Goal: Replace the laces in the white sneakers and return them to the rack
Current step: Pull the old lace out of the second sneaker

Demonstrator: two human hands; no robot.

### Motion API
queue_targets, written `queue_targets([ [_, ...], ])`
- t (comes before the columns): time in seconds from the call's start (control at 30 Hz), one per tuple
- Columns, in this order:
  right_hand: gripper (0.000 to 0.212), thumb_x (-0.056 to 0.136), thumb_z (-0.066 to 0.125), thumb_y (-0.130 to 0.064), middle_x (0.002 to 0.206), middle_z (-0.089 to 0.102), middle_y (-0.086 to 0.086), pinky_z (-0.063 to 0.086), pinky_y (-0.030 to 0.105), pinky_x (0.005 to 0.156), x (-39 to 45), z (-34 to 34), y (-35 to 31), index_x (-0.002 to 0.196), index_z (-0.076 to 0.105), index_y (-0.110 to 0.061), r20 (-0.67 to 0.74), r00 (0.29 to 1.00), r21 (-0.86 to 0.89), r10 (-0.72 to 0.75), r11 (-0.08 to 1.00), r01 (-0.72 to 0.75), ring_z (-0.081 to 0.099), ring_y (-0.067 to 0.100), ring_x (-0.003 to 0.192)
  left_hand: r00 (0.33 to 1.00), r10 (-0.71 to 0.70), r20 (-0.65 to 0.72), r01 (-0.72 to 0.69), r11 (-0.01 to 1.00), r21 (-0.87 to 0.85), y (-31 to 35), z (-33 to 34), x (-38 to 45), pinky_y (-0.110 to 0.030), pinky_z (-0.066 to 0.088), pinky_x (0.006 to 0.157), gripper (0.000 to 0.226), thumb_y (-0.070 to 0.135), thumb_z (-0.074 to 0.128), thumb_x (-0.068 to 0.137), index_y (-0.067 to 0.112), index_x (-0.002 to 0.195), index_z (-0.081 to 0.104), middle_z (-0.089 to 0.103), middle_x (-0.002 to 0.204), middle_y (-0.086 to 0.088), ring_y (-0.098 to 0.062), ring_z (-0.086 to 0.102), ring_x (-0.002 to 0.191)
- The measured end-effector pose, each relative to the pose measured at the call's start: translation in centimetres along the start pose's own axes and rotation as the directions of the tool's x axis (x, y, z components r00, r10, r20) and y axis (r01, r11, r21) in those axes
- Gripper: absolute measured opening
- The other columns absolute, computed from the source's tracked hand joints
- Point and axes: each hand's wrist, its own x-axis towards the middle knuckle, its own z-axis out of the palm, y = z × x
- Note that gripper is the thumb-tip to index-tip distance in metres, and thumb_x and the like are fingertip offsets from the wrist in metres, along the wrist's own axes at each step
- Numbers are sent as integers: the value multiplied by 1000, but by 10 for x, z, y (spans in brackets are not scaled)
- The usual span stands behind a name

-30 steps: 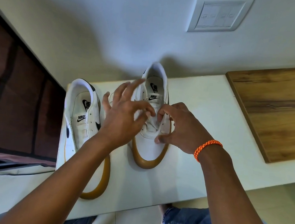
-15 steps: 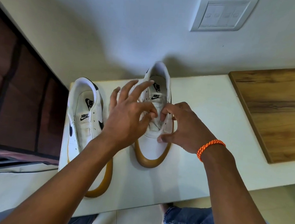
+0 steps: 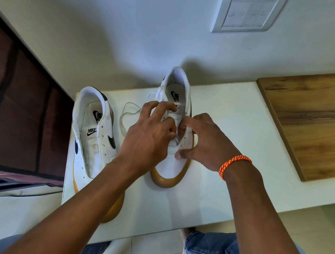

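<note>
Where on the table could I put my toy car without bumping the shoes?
Bare white table lies between the right shoe and the wooden board, and in front of that shoe's toe. Crowded: between the two shoes, where the loose lace and left hand are.

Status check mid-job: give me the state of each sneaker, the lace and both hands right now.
Left sneaker: flat on the white table, eyelets empty, untouched.
Right sneaker: flat on the table, both hands at its eyelets.
Lace: loose loop lying between the sneakers.
Left hand: fingers pinched at the eyelets.
Right hand: fingers curled, pinching there too.
</note>
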Motion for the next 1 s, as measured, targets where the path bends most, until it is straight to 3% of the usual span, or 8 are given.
queue_targets([
  [0.1,48,67,97,-25,122,46,-4,54,34,92,0,0,0,101,65,-33,5,1000,22,-3,1000,3,59,23,105,1000,5,-14,-4,998,60,0,7,-1,-47,65,66,31,20,85,85,15,113,73,53,147,-1,-35,39,143],
  [0.33,37,75,92,-19,122,49,-3,52,35,99,1,-1,4,102,71,-34,11,999,9,-43,999,43,58,22,111,998,60,4,-60,989,132,-2,21,-2,-49,63,87,35,21,68,97,12,131,68,62,144,-5,-38,39,146],
  [0.5,42,76,91,-12,122,51,-3,52,31,98,2,-4,7,104,71,-35,36,997,-1,-64,998,64,56,20,111,999,52,5,-52,992,115,-2,22,-2,-51,64,86,44,25,79,92,11,132,68,64,142,-8,-39,45,141],
  [0.67,39,77,90,-11,122,52,-1,55,35,98,2,-2,5,104,73,-32,6,998,-36,-60,998,60,58,23,111,998,63,13,-64,988,143,-2,23,-3,-50,64,85,47,26,81,91,11,133,67,63,143,-9,-41,47,140],
  [0.83,30,82,87,-14,124,52,-1,49,26,87,1,-2,7,103,74,-30,-22,997,-57,-71,996,70,57,21,103,996,91,7,-91,981,170,0,24,-3,-51,64,82,53,25,78,91,9,139,61,60,145,-13,-43,47,140],
  [1.0,26,81,88,-15,119,54,0,57,40,97,5,1,8,97,75,-32,-51,996,-21,-69,997,68,61,25,108,995,89,-43,-82,987,136,0,24,-3,-50,65,77,52,22,79,91,7,137,60,62,139,-16,-42,52,134],
])
